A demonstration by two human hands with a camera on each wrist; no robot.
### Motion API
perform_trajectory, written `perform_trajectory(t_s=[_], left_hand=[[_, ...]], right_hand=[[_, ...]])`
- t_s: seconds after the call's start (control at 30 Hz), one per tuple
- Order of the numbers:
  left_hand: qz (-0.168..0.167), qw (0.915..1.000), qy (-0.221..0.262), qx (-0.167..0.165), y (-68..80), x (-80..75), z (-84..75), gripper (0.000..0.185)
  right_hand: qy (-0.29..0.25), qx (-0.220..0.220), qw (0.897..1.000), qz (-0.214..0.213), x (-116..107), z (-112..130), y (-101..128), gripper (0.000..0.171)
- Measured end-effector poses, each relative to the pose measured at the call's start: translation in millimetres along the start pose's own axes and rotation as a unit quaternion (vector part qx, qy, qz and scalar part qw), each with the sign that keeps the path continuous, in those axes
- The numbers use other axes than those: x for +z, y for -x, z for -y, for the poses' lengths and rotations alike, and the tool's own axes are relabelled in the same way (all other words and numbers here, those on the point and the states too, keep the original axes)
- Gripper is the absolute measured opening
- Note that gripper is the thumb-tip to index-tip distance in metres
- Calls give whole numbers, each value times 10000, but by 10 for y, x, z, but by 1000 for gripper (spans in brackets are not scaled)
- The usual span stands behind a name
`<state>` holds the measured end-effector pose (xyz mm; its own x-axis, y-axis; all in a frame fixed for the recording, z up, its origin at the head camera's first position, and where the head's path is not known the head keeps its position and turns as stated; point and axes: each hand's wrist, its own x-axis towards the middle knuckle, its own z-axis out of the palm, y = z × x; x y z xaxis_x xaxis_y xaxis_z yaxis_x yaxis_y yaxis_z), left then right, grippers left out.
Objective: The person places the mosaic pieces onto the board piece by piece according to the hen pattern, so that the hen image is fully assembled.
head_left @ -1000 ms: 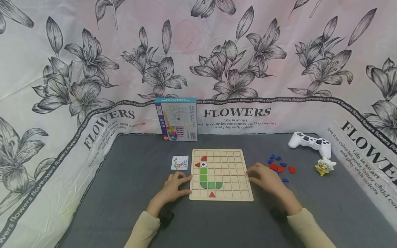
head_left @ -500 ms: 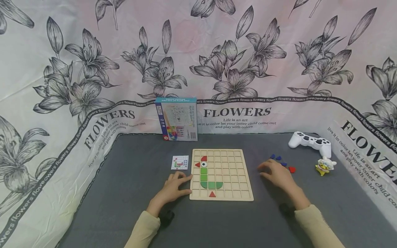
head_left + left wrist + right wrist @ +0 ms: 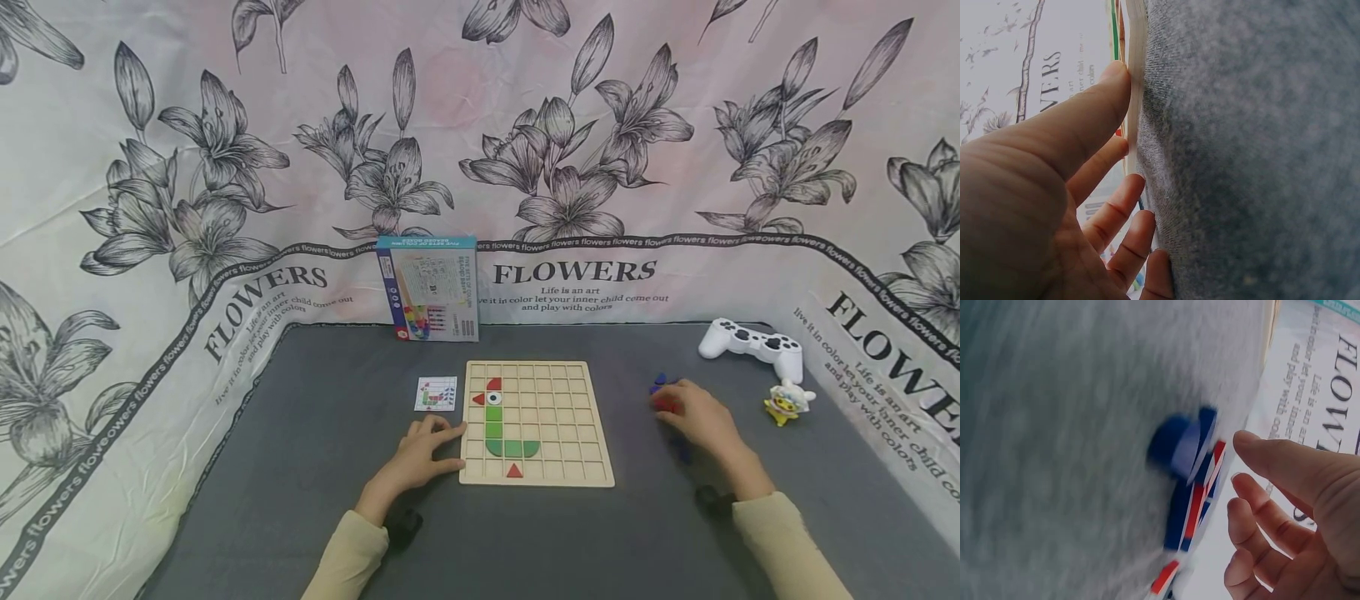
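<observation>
A wooden grid board (image 3: 558,421) lies in the middle, with red, green and eye-marked pieces set in its left part. My left hand (image 3: 417,454) rests at its left edge, thumb and index fingertips right at the rim. The left wrist view shows the thumb along the board's side (image 3: 1137,69). Over the loose pieces on the right is my right hand (image 3: 697,417), partly hiding them. Blue pieces (image 3: 1175,447) and red pieces (image 3: 1195,509) lie just beyond its loosely bent fingers in the right wrist view, where nothing sits between thumb and fingers.
A small picture card (image 3: 435,394) lies left of the board. Behind, a box (image 3: 435,292) stands against the floral cloth. A white game controller (image 3: 750,346) and a small yellow-and-white figurine (image 3: 783,404) are at the far right, beyond my right hand.
My right hand has left the board's right edge and moved right, over the loose red and blue pieces. My left hand has stayed at the board's left edge.
</observation>
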<state>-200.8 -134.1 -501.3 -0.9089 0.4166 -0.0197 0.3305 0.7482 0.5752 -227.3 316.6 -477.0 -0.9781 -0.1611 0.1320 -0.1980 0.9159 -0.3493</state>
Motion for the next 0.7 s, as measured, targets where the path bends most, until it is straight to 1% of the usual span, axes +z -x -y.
perform_trajectory(t_s=[0.13, 0.33, 0.7], left_hand=[[14, 10000, 0, 28, -1, -1, 7, 60], [21, 10000, 30, -31, -6, -2, 3, 60], [22, 10000, 5, -34, -11, 5, 13, 60]], right_hand=[[-28, 55, 10000, -10, -45, -99, 32, 25], [-65, 148, 9997, 190, -108, -220, 67, 24], [-146, 127, 9988, 444, -138, -284, 68, 27]])
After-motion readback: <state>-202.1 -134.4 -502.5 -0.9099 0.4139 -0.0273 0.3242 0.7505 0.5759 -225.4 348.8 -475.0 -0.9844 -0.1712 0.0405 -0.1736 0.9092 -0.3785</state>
